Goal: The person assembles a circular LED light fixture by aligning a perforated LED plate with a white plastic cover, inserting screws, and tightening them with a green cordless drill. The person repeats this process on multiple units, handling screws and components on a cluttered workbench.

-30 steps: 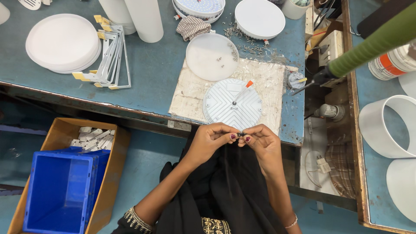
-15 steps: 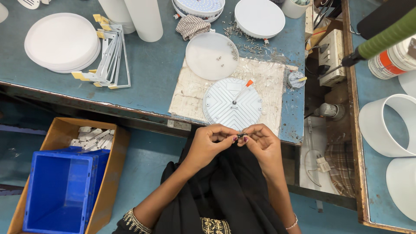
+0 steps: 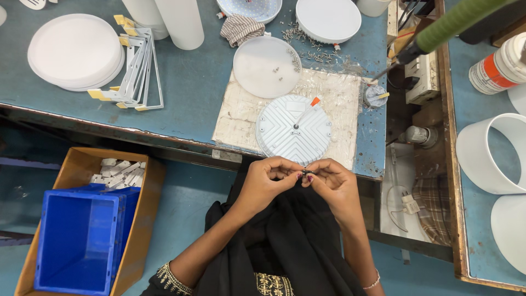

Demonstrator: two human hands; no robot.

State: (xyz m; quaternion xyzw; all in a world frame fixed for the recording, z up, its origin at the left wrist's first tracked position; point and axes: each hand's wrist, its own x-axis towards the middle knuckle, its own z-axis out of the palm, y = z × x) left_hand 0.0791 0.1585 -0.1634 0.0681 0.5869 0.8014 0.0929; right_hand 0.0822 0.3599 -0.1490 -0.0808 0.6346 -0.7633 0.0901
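A white plastic bottle with an orange and white label [image 3: 499,64] is seen at the far right edge of the bench. An open brown cardboard box [image 3: 147,193] is set on the floor, lower left.

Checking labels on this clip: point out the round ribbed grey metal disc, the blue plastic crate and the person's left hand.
Round ribbed grey metal disc [image 3: 293,137]: head view, middle of its ribbed face.
Blue plastic crate [image 3: 76,241]: head view, its inner floor.
Left hand [image 3: 268,178]: head view, back of the hand.
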